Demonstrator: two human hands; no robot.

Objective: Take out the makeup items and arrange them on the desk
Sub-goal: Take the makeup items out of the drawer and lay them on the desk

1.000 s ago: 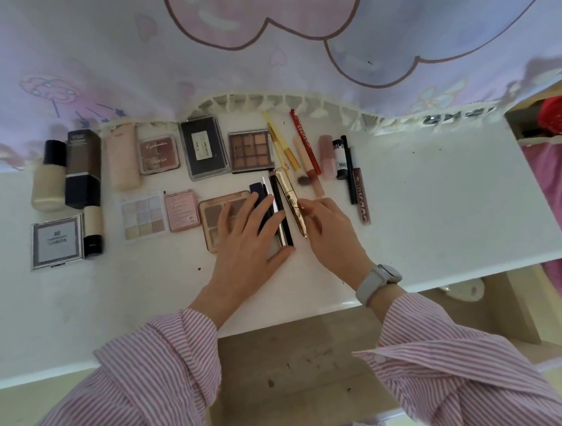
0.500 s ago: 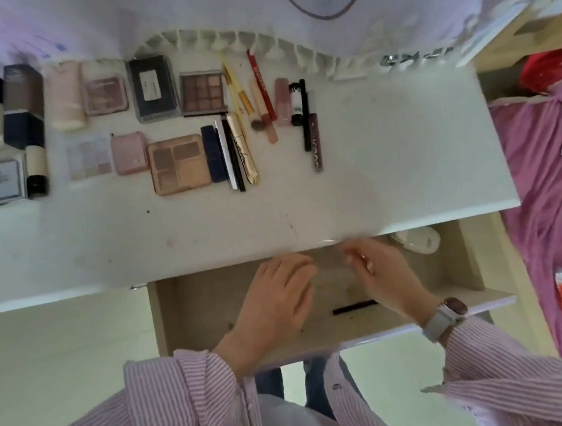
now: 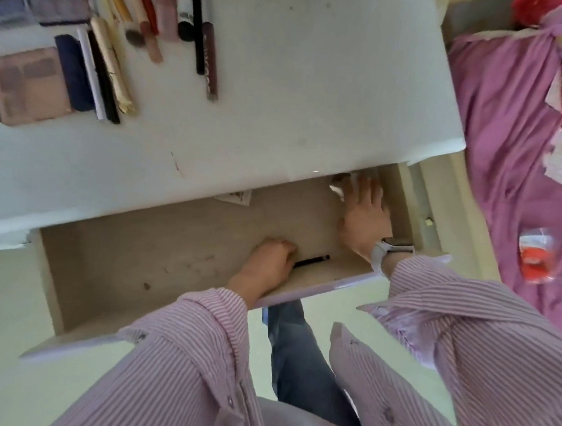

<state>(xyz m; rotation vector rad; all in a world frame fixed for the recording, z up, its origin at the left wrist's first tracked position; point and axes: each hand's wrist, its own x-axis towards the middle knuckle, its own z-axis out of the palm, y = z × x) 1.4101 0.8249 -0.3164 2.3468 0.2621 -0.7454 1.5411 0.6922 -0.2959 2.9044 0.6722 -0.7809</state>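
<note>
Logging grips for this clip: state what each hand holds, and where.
Left hand curls over one end of the black pencil in the drawer. Right hand reaches the back corner onto a whitish item; grip unclear.

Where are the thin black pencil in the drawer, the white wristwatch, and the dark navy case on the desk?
thin black pencil (image 3: 313, 261), head view, mid-shaft.
white wristwatch (image 3: 383, 253), head view, strap.
dark navy case (image 3: 74, 73), head view, centre of lid.

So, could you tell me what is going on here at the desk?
A person in a striped shirt is emptying an open drawer under a white desk. The left hand curls over one end of a black pencil on the drawer floor. The right hand reaches into the back right corner, towards a pale item partly hidden under the desktop. Palettes and pencils already lie in rows on the desk.
</note>
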